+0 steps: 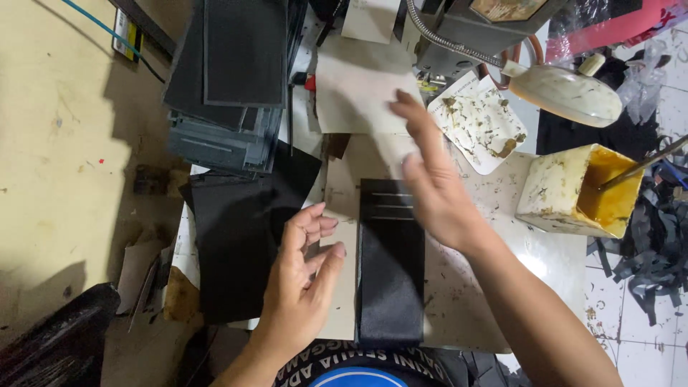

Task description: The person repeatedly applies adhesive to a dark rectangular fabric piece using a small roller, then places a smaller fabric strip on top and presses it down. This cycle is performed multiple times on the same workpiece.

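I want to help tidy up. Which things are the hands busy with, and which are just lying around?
In use:
- black strip, under the right hand
- white board beneath it, by the left hand
- black sheet, next to the left hand

Lying about:
- grey stack
- glue tub
- lamp
- smeared card
- scraps

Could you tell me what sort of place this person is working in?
Probably a small leather-goods workshop. A black slotted wallet panel lies on the stained worktable, stacked grey and black cut sheets sit behind, and an open container of yellow glue stands at the right.
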